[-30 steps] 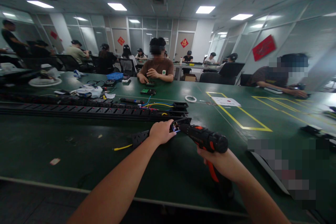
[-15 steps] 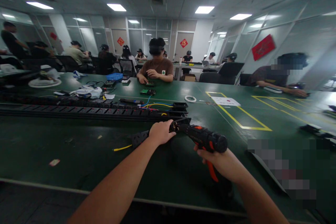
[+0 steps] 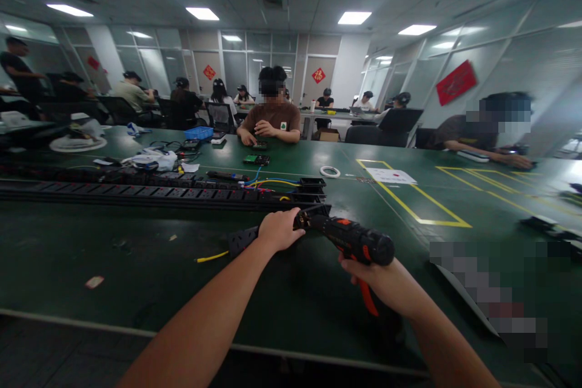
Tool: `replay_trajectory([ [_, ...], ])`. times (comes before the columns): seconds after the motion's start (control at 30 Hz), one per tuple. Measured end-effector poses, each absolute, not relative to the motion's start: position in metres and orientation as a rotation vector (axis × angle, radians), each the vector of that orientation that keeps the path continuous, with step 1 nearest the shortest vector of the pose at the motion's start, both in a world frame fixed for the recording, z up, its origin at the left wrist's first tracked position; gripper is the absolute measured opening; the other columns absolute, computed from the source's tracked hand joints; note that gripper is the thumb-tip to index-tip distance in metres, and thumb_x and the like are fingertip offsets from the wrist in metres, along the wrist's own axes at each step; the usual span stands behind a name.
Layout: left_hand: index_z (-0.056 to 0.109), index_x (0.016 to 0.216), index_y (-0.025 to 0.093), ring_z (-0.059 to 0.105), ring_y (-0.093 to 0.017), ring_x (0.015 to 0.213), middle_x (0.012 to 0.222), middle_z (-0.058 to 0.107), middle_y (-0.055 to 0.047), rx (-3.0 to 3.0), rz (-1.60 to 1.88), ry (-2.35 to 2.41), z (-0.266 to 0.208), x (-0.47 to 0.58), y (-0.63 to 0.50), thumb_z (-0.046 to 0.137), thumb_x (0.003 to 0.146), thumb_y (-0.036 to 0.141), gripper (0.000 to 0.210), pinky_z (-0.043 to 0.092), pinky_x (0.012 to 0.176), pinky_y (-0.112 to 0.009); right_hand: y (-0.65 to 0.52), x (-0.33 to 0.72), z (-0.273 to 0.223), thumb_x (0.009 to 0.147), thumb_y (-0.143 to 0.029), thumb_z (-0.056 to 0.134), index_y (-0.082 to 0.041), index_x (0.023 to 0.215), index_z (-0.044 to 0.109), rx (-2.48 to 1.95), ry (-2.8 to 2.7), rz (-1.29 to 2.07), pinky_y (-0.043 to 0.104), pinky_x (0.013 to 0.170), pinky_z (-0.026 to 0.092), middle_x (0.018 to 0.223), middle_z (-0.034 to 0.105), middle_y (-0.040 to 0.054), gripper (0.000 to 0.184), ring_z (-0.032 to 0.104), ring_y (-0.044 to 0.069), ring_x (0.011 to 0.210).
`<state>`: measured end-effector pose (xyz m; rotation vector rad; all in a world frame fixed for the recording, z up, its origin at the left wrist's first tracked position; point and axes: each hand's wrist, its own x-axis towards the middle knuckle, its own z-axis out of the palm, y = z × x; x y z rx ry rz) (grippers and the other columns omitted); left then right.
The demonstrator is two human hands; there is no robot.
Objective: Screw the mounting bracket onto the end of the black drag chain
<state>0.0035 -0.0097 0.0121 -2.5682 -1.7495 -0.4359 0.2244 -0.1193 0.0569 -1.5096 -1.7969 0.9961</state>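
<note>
My left hand point(image 3: 280, 231) is closed around a short black socket strip point(image 3: 242, 241), whose left end shows past my wrist with a yellow wire point(image 3: 213, 256) sticking out. My right hand point(image 3: 379, 276) grips a black and orange cordless drill point(image 3: 357, 236) by its handle. The drill's nose points left and meets the strip's end just beside my left fingers. The bit's exact contact point is too small and dark to make out. Behind my hands lie long black socket strips point(image 3: 182, 196) with blue and yellow wires at their right end.
On the green table point(image 3: 136, 285) are a white tape roll point(image 3: 330, 171), a paper sheet point(image 3: 391, 176), a green circuit board point(image 3: 256, 159), a blue basket point(image 3: 198, 133) and a plastic-bag heap point(image 3: 152, 159). A co-worker point(image 3: 273, 115) sits opposite; another point(image 3: 477, 127) is at right.
Both hands and the drill hold almost the same place, with the drill's rear shifted very slightly. The strip has not visibly moved.
</note>
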Motion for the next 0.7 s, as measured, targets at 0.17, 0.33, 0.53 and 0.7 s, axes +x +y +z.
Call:
replay_trajectory([
  [0.17,0.044,0.136,0.029,0.063,-0.028,0.103,0.114,0.067,-0.007,-2.571,-0.427,-1.761,0.0133,0.0033,-0.0105,0.055,0.082,0.057,0.062,0.047,0.084,-0.038,-0.1191,0.2256,0.0553,0.081,-0.037,0.059,-0.018,0.089,0.062,-1.499,-1.802,0.989,0.029,0.062,0.048,0.072,0.062,0.0007,0.021,0.060,0.017,0.063],
  [0.33,0.043,0.137,0.029,0.062,-0.028,0.103,0.115,0.067,-0.007,-2.574,-0.416,-1.761,0.0137,0.0039,-0.0109,0.055,0.083,0.056,0.062,0.046,0.084,-0.038,-0.1196,0.2250,0.0556,0.081,-0.037,0.059,-0.018,0.086,0.062,-1.527,-1.811,0.969,0.029,0.060,0.047,0.066,0.060,-0.0009,0.020,0.059,0.017,0.062],
  [0.53,0.043,0.136,0.029,0.063,-0.027,0.102,0.114,0.067,-0.007,-2.578,-0.432,-1.751,0.0139,0.0044,-0.0113,0.056,0.082,0.056,0.062,0.046,0.084,-0.037,-0.1214,0.2231,0.0596,0.080,-0.037,0.060,-0.018,0.081,0.061,-1.542,-1.803,0.972,0.029,0.059,0.046,0.063,0.059,-0.0014,0.019,0.058,0.016,0.060],
  [0.7,0.043,0.136,0.030,0.063,-0.027,0.101,0.112,0.068,-0.007,-2.564,-0.429,-1.764,0.0152,0.0050,-0.0122,0.056,0.082,0.056,0.061,0.047,0.084,-0.038,-0.1202,0.2238,0.0586,0.079,-0.037,0.060,-0.019,0.082,0.060,-1.528,-1.791,0.980,0.029,0.059,0.047,0.063,0.059,-0.0018,0.019,0.058,0.017,0.060],
])
